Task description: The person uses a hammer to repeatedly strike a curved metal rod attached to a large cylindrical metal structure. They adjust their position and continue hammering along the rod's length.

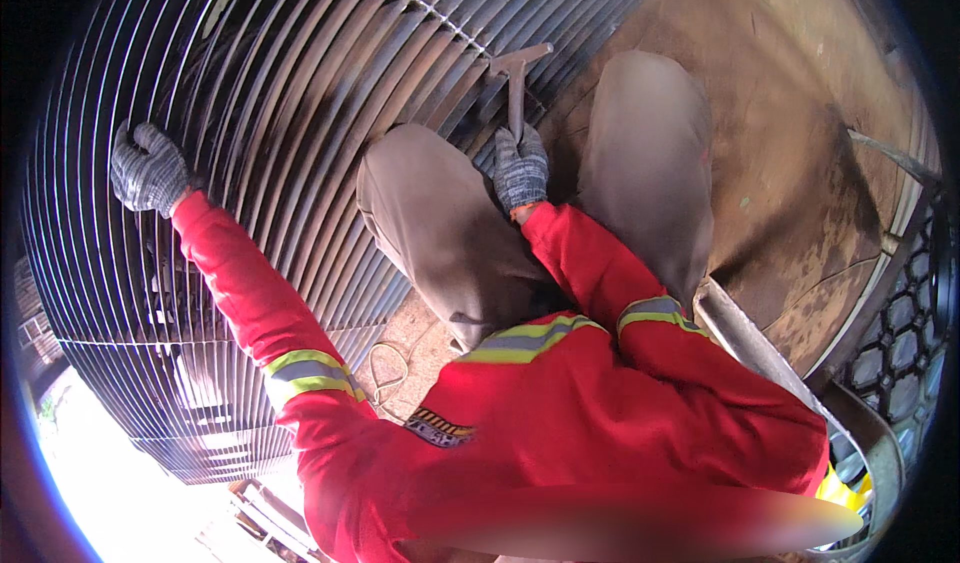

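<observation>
A large curved grille (300,153) of closely spaced, parallel metal bars fills the left and upper part of the view. At its left side my left hand (150,171), in a grey knit glove, is closed with its fingers curled at a bar. My right hand (521,170), gloved the same way, is between my knees and wraps round the lower handle of a hammer (516,93). The hammer stands roughly upright in the view, its narrow T-shaped head near the grille's edge and a cross rod (440,15). The handle's lower end is hidden in my fist.
Brown, stained sheeting (790,163) spreads out on the right. Below it runs a metal channel edge (750,333), beside black mesh (895,333) at the far right. A looped wire (388,373) lies on the brown ground near my left arm. My bent knees flank the hammer.
</observation>
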A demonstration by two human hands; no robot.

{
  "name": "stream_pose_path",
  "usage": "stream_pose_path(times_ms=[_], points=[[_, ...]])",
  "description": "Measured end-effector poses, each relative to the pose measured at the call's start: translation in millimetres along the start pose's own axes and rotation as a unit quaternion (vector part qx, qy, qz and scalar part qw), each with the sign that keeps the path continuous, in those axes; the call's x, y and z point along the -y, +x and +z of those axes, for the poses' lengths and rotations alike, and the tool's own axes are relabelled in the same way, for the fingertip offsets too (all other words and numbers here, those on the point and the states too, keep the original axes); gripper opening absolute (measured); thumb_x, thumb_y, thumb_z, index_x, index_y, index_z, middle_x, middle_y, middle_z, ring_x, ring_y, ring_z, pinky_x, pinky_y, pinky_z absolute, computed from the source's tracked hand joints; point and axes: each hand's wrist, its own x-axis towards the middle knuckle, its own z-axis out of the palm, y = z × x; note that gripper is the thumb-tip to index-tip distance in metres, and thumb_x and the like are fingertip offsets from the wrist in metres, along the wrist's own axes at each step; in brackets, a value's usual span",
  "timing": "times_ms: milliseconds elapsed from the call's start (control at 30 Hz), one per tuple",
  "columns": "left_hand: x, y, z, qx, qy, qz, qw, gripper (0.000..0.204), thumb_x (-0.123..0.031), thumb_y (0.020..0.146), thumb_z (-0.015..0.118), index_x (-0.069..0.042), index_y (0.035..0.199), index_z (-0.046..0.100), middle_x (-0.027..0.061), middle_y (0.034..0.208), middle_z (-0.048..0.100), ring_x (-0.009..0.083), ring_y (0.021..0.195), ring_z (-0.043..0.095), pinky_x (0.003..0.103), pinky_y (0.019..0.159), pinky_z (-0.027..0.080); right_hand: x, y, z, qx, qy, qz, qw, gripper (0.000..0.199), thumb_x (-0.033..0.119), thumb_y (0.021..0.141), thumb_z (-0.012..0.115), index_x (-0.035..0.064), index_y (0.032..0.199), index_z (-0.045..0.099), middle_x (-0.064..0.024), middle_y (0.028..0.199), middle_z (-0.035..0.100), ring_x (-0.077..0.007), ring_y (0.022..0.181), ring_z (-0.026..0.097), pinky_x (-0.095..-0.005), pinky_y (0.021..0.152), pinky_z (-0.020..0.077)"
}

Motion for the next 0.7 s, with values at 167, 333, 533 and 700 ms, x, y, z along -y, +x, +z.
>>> stream_pose_path(times_ms=[167, 333, 533, 700], points=[[9, -1, -1, 0.008, 0.013, 0.009, 1.000, 0.025, -0.032, 0.080, 0.065, -0.015, 0.095, 0.074, 0.0119, 0.087, 0.071, 0.0308, 0.080, 0.067, 0.044, 0.074, 0.053, 18, -3, 3, 0.030, 0.127, 0.009, 0.991, 0.029, 0.023, 0.097, 0.057, 0.0020, 0.118, 0.055, -0.0078, 0.092, 0.061, -0.0167, 0.080, 0.054, -0.0325, 0.074, 0.0467], [-8, 0, -6, 0.017, 0.029, 0.014, 0.999, 0.025, -0.034, 0.082, 0.065, -0.016, 0.097, 0.073, 0.0107, 0.086, 0.071, 0.0312, 0.078, 0.067, 0.043, 0.071, 0.053, 37, -6, 6, 0.026, 0.062, -0.129, 0.989, 0.040, 0.026, 0.096, 0.058, 0.0017, 0.127, 0.051, -0.0074, 0.098, 0.061, -0.0167, 0.081, 0.055, -0.0332, 0.075, 0.0478], [-23, 6, -13, -0.036, -0.024, -0.020, 0.999, 0.023, -0.032, 0.080, 0.065, -0.016, 0.096, 0.069, 0.0062, 0.086, 0.068, 0.0274, 0.085, 0.064, 0.043, 0.082, 0.047, 38, 19, 17, 0.120, 0.034, -0.212, 0.969, 0.038, 0.019, 0.092, 0.063, -0.0007, 0.122, 0.051, -0.0114, 0.099, 0.061, -0.0201, 0.087, 0.057, -0.0339, 0.085, 0.0474], [-19, 11, -18, -0.020, -0.009, -0.025, 0.999, 0.025, -0.032, 0.084, 0.061, -0.019, 0.104, 0.069, 0.0051, 0.093, 0.069, 0.0272, 0.090, 0.064, 0.042, 0.085, 0.048, 9, 29, 30, 0.096, -0.006, -0.251, 0.963, 0.035, 0.019, 0.090, 0.065, 0.0000, 0.117, 0.054, -0.0093, 0.094, 0.060, -0.0180, 0.084, 0.057, -0.0341, 0.082, 0.0486]])
